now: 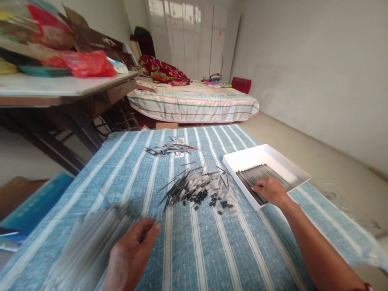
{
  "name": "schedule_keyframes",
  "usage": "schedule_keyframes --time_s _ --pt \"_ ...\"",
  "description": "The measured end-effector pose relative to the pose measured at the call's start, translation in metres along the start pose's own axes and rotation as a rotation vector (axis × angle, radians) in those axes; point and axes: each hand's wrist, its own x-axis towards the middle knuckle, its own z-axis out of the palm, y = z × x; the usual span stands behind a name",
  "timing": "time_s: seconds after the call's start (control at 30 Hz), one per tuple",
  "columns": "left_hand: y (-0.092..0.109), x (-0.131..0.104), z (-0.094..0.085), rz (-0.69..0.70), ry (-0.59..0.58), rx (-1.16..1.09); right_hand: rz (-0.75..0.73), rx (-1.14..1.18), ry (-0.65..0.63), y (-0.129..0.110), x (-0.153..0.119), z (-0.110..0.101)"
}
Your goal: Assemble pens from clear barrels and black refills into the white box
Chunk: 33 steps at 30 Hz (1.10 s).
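My right hand (271,190) reaches into a white box (242,190). Its fingers are pinched at a row of slim dark grey sticks (263,173) lying side by side there; one seems to be between the fingertips. My left hand (133,248) is over the cloth at the lower left, fingers curled and thumb near the index fingertip. Whatever it may hold is hidden. Beside it lies a blurred heap of long translucent grey tubes (87,242). Between the hands is a mixed pile of thin black rods (172,194), short whitish translucent sleeves (198,181) and small black plugs (198,197).
A blue striped cloth (188,254) covers the work surface. Farther back lies another bunch of dark thin pieces (169,148). At left stands a table (91,87) with a red plastic bag (86,62); a blue box (39,202) sits below. A bed (197,105) stands behind.
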Motion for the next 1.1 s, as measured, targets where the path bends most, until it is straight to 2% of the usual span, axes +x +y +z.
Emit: schedule_keyframes --time_s 0.3,0.4,0.5,0.57,0.67,0.77,0.87,0.97,1.1 --pt "0.004 -0.001 -0.003 0.018 0.005 0.033 -0.016 -0.039 -0.055 0.002 -0.006 -0.002" --pt "0.004 -0.003 -0.007 0.075 0.058 0.098 -0.023 -0.062 -0.057 0.006 -0.008 0.000" --pt "0.006 -0.006 -0.013 0.134 0.129 0.263 0.021 -0.102 0.021 0.004 -0.012 0.000" --pt "0.009 -0.007 -0.016 0.170 0.149 0.400 0.010 -0.064 0.103 -0.005 -0.017 -0.001" --pt "0.013 -0.008 -0.018 0.132 0.101 0.652 -0.158 0.114 0.154 -0.034 -0.028 -0.002" --pt "0.016 -0.010 -0.018 0.076 0.012 0.860 -0.353 0.266 0.085 -0.071 -0.033 0.003" --pt "0.022 -0.013 -0.015 0.082 -0.034 0.954 -0.468 0.344 -0.026 -0.102 -0.029 0.012" --pt "0.027 -0.016 -0.009 0.115 -0.040 1.019 -0.489 0.416 -0.050 -0.116 -0.017 0.021" --pt "0.027 -0.015 -0.003 0.152 -0.079 1.052 -0.447 0.464 -0.017 -0.119 -0.004 0.029"
